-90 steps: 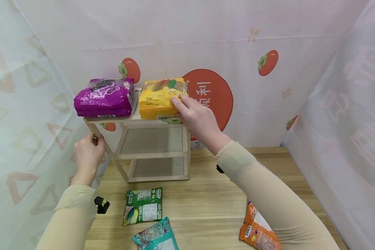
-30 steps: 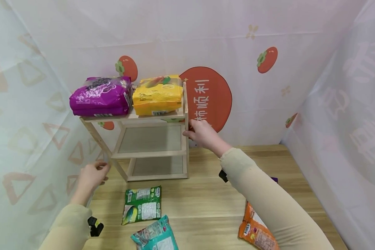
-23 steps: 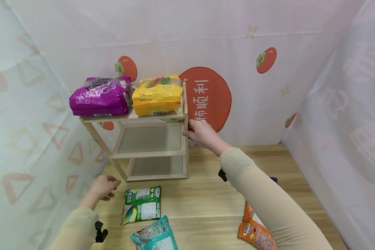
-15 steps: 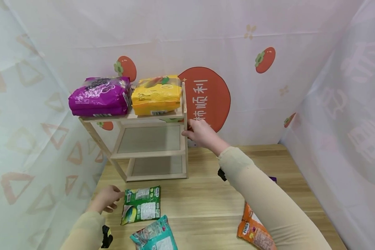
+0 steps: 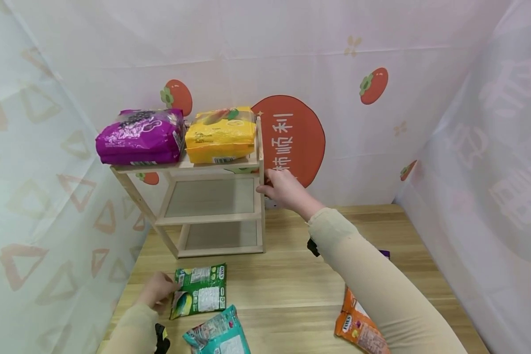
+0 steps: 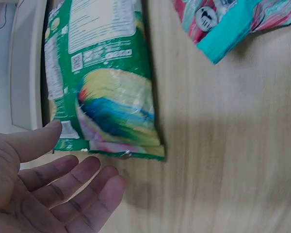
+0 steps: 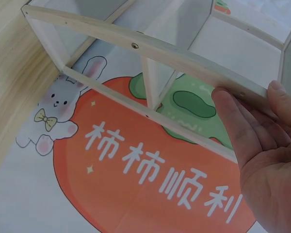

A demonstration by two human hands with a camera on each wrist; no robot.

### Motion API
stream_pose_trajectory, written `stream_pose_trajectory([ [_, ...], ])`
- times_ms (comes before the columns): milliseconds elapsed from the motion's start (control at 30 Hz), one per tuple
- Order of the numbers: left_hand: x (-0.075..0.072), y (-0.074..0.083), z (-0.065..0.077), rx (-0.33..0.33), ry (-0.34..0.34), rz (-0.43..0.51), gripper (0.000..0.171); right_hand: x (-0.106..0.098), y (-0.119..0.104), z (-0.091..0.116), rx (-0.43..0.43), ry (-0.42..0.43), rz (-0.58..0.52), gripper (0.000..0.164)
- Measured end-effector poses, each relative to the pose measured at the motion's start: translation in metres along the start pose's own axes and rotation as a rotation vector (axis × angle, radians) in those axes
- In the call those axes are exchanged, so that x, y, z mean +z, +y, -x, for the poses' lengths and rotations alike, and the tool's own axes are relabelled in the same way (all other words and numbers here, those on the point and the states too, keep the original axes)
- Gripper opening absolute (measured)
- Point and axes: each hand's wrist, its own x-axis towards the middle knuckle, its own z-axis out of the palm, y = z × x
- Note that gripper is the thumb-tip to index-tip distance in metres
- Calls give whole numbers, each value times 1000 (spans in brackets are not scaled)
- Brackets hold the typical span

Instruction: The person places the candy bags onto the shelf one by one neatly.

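Observation:
My left hand (image 5: pixel 158 287) is at the left edge of a green snack bag (image 5: pixel 199 289) lying on the table. In the left wrist view its thumb (image 6: pixel 39 141) overlaps the bag's corner, while the relaxed fingers (image 6: pixel 82 189) lie just off the bag's end. Whether the thumb touches the bag, I cannot tell. My right hand (image 5: pixel 285 189) grips the right front post of a three-tier wooden shelf (image 5: pixel 210 217), thumb on one side and fingers on the other. A purple bag (image 5: pixel 141 137) and a yellow bag (image 5: pixel 221 135) sit on the top tier.
A teal bag (image 5: pixel 221 332) lies just in front of the green one. An orange bag (image 5: pixel 358 324) is at the right, partly hidden by the right sleeve, with a purple edge (image 5: pixel 385 253) behind the arm. Printed cloth walls (image 5: pixel 358 128) enclose the wooden table (image 5: pixel 287 280).
The right hand went from the yellow bag to the shelf's right post and has held there. My left hand let go of the left post and moved down to the green bag.

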Motion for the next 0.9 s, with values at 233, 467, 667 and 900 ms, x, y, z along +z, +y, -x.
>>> stream_pose_trajectory([
  [233,12,-4,1,33,43,-14,31,1,1,0,-7,4,1,19],
  [467,20,-4,1,15,68,-37,30,1,0,1,-6,8,15,19],
  [667,22,-7,-1,-9,74,-23,29,1,0,0,4,4,11,20],
  [900,21,-12,0,-5,90,102,18,1,0,1,20,-3,4,20],
])
